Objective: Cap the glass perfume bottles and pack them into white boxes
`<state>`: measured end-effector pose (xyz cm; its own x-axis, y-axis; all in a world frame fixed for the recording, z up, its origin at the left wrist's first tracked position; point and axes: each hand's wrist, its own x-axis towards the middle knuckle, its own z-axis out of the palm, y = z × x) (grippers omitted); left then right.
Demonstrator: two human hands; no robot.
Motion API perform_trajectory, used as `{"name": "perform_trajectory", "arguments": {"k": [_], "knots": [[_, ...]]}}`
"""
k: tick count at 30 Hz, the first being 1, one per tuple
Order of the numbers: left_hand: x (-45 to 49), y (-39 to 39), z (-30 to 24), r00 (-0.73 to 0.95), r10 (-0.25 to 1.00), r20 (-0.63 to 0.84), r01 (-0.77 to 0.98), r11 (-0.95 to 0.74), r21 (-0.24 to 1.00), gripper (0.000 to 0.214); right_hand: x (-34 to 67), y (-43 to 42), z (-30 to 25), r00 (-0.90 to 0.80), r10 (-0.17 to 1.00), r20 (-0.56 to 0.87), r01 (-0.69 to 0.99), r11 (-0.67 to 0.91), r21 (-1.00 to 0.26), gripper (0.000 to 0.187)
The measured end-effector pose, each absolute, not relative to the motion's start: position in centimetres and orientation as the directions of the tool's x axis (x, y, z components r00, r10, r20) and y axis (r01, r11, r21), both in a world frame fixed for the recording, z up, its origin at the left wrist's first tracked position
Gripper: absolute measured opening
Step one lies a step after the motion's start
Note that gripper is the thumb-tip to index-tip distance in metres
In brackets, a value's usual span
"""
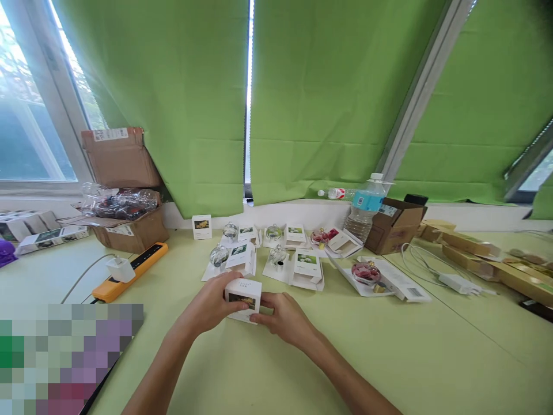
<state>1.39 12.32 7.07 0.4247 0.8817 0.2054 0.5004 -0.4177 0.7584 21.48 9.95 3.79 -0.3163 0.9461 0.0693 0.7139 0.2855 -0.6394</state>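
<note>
The table (pixel 367 357) was pale yellow-green, with a thin seam running across its right part. At its left edge lay white packs (pixel 26 225) and a purple item (pixel 6 252); nearer the front, a pixelated patch hid whatever was there. An orange power strip (pixel 149 259) lay slantwise before an open carton (pixel 140 233). A small box (pixel 202 227) stood upright at the back, left of several opened boxes (pixel 307 265). Farther right came a bottle (pixel 358 222), a second carton (pixel 391 236), a white adapter (pixel 460 283) and long tan boxes (pixel 522 279).

head camera | from above table (pixel 233 374) | faces forward and down | left hand (pixel 212 302), right hand (pixel 286 317) near | blinds (pixel 328 104) farther
</note>
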Motion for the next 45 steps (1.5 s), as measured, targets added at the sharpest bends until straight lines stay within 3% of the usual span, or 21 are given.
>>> {"name": "perform_trajectory", "arguments": {"k": [6,11,14,18,21,26,31,38,45], "knots": [[-0.4,12.7,6.8,0.454,0.889,0.061,0.452,-0.289,0.844,0.053,21.3,10.0,3.2,-0.349,0.930,0.114,0.826,0.363,-0.432,0.030],[-0.8,13.0,7.0,0.457,0.885,0.090,0.480,-0.330,0.812,0.035,20.6,9.7,2.5,-0.337,0.931,0.140,0.883,0.364,-0.298,0.032],[-0.6,12.7,7.3,0.424,0.897,0.125,0.523,-0.355,0.775,0.042,20.2,9.6,2.3,-0.338,0.931,0.139,0.873,0.365,-0.323,0.032],[0.1,11.2,6.5,0.327,0.906,0.267,0.686,-0.423,0.593,0.048,19.9,9.6,2.0,-0.326,0.932,0.157,0.863,0.361,-0.355,0.030],[1.1,9.6,4.7,0.146,0.920,0.365,0.805,-0.325,0.497,0.054,19.6,9.4,1.8,-0.304,0.935,0.183,0.874,0.350,-0.337,0.031],[2.8,8.1,2.3,0.003,0.926,0.377,0.838,-0.208,0.504,0.073,18.6,9.0,1.4,-0.288,0.936,0.204,0.888,0.341,-0.308,0.031],[3.0,7.9,2.5,-0.120,0.911,0.394,0.861,-0.102,0.499,0.070,17.1,8.8,1.0,-0.348,0.911,0.222,0.864,0.404,-0.301,0.032],[0.8,7.6,3.0,-0.189,0.900,0.392,0.900,-0.001,0.436,0.065,17.1,7.9,1.2,-0.463,0.847,0.261,0.794,0.527,-0.302,0.023],[-3.6,10.7,2.1,-0.227,0.856,0.464,0.931,0.052,0.361,0.077,17.3,7.4,1.1,-0.538,0.784,0.311,0.732,0.617,-0.288,0.019]]}}
